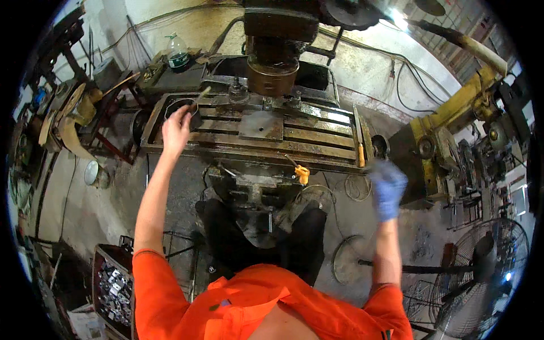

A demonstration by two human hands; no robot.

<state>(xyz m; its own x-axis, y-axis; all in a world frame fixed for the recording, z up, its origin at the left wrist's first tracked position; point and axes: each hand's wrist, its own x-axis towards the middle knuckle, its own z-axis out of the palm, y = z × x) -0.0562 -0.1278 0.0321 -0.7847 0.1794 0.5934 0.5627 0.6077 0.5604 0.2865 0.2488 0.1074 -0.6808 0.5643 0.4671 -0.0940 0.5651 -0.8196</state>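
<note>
Danger comes mostly from the left hand (175, 131), which is bare and reaches to the far left end of the slotted grey metal machine table (317, 141). Its grip is closed around what seems to be a thin pale stick or brush handle (202, 94); the lower end is hidden, so I cannot tell what it touches. This hand is not far from the heavy brown round milling head (273, 76) that hangs above the table. If the spindle turns, I think the loose orange sleeve (148, 272) or the stick could be caught.

The right hand (388, 190), in a blue glove, is blurred and raised near the right end of the table; I cannot tell if its grip is open or closed. A flat grey steel plate with a small hole (260, 126) lies in the middle of the table, apart from both hands. If it is not clamped, it could slide.
</note>
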